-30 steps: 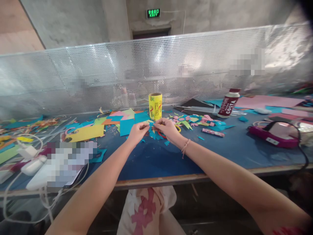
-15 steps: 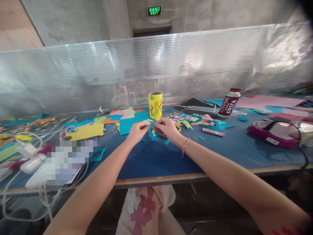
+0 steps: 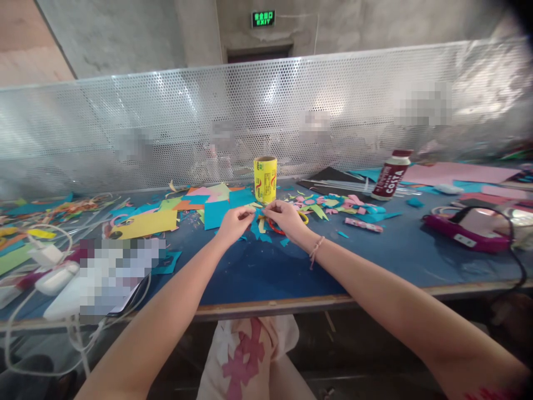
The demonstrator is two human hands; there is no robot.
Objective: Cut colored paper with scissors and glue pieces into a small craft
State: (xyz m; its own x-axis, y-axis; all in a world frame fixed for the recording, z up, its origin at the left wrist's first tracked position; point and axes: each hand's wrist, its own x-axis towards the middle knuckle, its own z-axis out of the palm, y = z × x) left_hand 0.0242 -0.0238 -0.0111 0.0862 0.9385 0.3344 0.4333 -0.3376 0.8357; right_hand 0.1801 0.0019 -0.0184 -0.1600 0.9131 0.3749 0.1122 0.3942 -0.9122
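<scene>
A perforated metal screen (image 3: 166, 130) backs your blue table (image 3: 270, 272), where a yellow roll (image 3: 265, 182) stands upright. Just in front of it, your left hand (image 3: 234, 223) and right hand (image 3: 286, 220) pinch a small blue paper scrap (image 3: 259, 213) between thumb and fingertips

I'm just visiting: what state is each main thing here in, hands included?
Left hand: fingertips pinched; anything held is too small to tell.
Right hand: fingertips pinched, seemingly on a small blue paper piece.
Yellow tube: upright, top open.
Bottle: standing, capped.
Exit sign: lit.
Yellow card: lying flat.
Paper scraps: loose, scattered.
Red-and-yellow handles: partly hidden; open or closed unclear.
</scene>
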